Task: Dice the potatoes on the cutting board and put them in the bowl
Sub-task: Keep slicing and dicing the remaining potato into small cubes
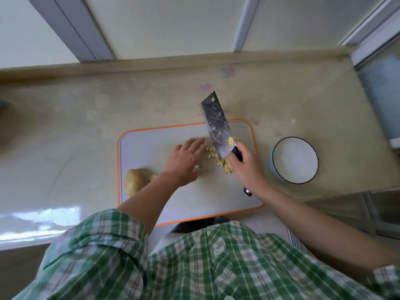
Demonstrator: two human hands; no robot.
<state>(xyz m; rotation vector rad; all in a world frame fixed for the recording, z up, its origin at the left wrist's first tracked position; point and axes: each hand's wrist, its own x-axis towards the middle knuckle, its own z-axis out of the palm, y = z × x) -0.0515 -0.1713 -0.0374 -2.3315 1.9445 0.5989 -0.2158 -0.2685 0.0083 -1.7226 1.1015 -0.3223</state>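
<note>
A white cutting board [151, 146] with an orange rim lies on the counter. My right hand [245, 167] grips the black handle of a cleaver [216, 126], whose blade points away from me over a pile of diced potato [224, 165]. My left hand [186, 159] lies flat with straight fingers on the board, just left of the dice. A whole potato [134, 181] sits at the board's left edge with a small cut piece [153, 177] beside it. The white bowl [294, 159] with a dark rim stands right of the board.
The beige counter [86, 126] runs left and back to a low ledge under the window. Its right edge drops off just past the bowl. A pale container [383, 92] stands at the far right.
</note>
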